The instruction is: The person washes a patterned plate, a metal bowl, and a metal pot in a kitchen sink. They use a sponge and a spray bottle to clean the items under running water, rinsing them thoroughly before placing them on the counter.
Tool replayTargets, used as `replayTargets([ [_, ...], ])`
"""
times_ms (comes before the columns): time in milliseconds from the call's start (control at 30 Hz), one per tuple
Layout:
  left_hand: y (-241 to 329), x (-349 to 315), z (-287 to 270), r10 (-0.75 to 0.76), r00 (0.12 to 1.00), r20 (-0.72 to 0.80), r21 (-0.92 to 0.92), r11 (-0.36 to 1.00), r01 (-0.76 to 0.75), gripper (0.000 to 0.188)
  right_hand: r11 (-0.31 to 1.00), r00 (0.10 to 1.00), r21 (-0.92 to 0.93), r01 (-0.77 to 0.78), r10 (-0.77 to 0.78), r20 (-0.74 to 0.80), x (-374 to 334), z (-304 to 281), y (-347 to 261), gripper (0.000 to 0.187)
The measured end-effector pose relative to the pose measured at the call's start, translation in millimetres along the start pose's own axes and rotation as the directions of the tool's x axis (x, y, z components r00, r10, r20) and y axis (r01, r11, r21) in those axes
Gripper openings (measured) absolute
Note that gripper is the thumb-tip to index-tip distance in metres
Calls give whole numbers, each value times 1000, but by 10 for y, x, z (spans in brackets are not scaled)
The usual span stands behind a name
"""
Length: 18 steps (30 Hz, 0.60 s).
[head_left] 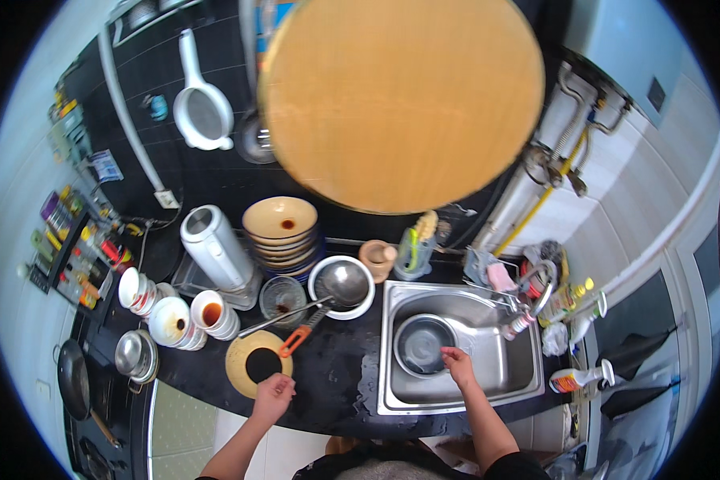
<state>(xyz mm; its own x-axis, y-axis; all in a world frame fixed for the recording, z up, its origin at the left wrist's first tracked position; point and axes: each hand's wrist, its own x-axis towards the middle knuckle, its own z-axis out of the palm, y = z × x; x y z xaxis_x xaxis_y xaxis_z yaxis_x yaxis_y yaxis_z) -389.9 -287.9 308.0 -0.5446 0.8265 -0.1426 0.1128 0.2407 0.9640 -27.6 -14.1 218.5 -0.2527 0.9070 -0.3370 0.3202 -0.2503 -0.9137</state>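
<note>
A yellow bowl (236, 370) with a black round patch in its middle stands on the dark counter. My left hand (275, 388) is at its near right edge, fingers curled together; what they hold, if anything, is hidden. In the steel sink (528, 384) sits a round grey metal bowl (421, 346). My right hand (458, 366) has its fingers closed at the right rim of that bowl. Between the two hands, an orange-handled kitchen tool (296, 340) rests partly over the yellow bowl. A ladle (346, 284) lies in a white bowl (366, 308) behind it.
Stacked bowls (280, 220), a glass bowl (282, 298) and a white kettle-like appliance (214, 248) crowd the counter's back left. Stacked paper cups (216, 318) hold dark liquid. A faucet (542, 300) and spray bottle (582, 378) are right. A large wooden round (404, 104) hangs overhead.
</note>
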Motion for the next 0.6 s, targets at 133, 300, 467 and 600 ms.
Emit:
replayTargets([
  [133,277,184,831,116,961,249,278,943,-185,8,997,994,50,-60,64,-92,-123,-388,227,17],
  [300,87,442,2051,197,820,538,414,785,-460,18,988,980,89,-123,135,-145,-252,-873,550,17],
  [467,-614,734,3065,10,663,748,538,576,-615,34,989,975,48,-142,148,-168,-459,-1323,729,20],
  [600,-1091,896,3693,-97,677,729,678,234,-697,33,991,970,60,-118,129,-208,-678,-1583,703,21],
])
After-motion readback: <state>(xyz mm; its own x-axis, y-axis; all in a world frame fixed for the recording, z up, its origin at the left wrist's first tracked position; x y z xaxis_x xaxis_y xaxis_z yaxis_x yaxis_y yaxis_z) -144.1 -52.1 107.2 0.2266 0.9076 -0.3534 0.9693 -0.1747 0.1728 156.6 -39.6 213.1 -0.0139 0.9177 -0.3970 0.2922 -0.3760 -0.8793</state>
